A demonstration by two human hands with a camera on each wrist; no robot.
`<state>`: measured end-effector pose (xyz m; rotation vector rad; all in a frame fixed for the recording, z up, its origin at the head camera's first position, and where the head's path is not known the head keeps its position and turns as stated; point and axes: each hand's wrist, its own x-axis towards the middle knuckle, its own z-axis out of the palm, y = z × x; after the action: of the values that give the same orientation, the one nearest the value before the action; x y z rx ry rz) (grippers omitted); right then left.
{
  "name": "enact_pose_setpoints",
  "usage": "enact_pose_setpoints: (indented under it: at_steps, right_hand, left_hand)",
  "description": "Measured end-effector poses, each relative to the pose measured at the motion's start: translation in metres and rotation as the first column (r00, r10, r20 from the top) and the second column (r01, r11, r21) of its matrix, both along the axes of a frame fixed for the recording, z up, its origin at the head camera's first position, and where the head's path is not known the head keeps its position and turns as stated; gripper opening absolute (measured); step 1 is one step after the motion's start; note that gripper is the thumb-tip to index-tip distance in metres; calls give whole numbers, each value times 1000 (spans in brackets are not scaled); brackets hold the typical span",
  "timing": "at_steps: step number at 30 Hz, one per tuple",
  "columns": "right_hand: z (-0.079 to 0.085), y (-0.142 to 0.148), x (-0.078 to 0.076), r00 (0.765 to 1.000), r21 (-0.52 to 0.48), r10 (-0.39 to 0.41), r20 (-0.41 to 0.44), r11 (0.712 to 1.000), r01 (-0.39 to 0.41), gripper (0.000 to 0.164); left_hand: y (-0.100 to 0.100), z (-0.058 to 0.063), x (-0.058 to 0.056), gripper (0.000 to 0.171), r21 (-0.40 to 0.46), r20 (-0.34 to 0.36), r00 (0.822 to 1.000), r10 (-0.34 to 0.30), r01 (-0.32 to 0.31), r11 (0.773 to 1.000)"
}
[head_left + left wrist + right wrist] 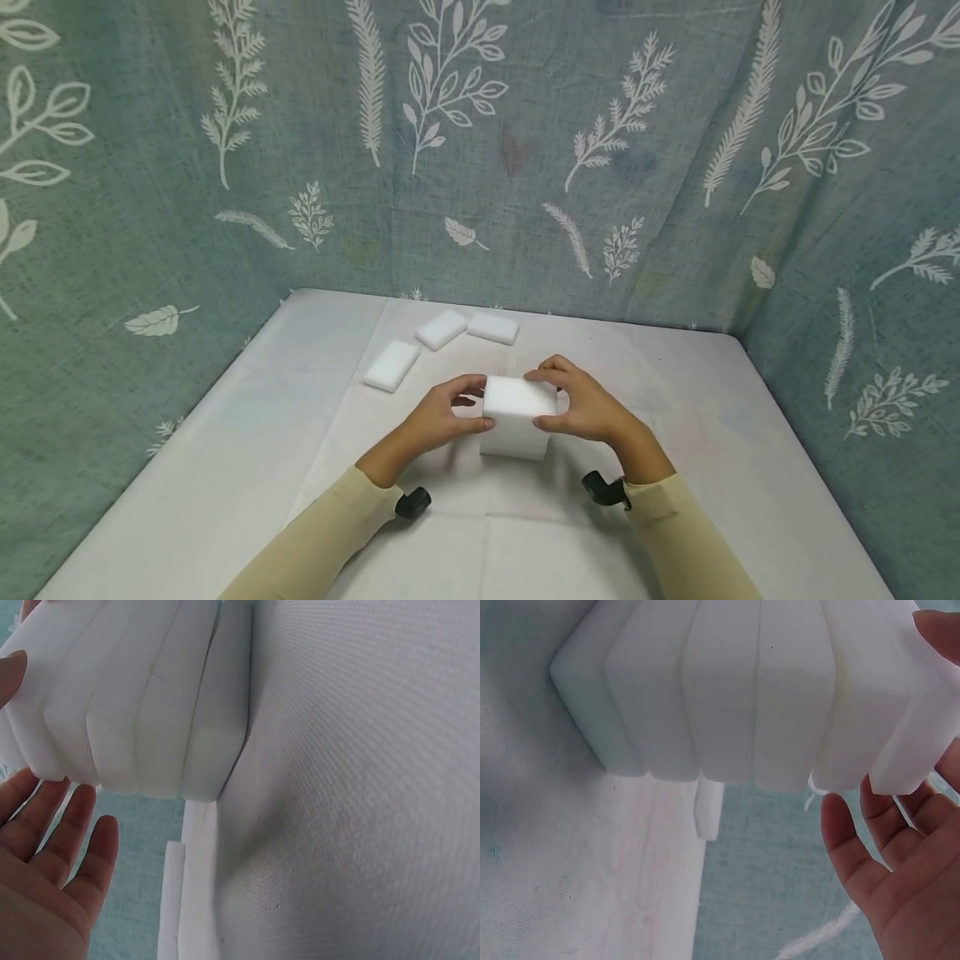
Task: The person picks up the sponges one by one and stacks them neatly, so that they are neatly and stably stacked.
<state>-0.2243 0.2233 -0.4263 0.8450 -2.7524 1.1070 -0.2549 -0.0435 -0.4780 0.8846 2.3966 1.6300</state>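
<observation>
A stack of several white sponge blocks stands on the white-covered table in the head view. My left hand holds the left side of its upper part, thumb at the front edge and fingers toward the back. On the right side my right hand grips the top sponge likewise, thumb in front and fingers behind. Both wrist views show the layered sides of the stack, its lower sponges untouched by fingers. Some fingertips are hidden behind the blocks.
Behind the stack to the left, three loose white sponges lie flat: a near one, a middle one and a right one. A green leaf-patterned curtain surrounds the table at back and sides.
</observation>
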Motion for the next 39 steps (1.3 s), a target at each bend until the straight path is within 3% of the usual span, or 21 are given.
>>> enact_pose_setpoints:
  at_steps: [9, 39]
  right_hand:
    - [0, 2, 1, 1000, 23, -13, 1, 1000, 13, 56]
    - [-2, 0, 2, 1000, 15, 0, 12, 1000, 0, 58]
  left_hand:
    - [0, 4, -1, 64, -8, -5, 1000, -12, 11, 1000]
    - [-4, 0, 0, 64, -24, -19, 1000, -12, 12, 1000]
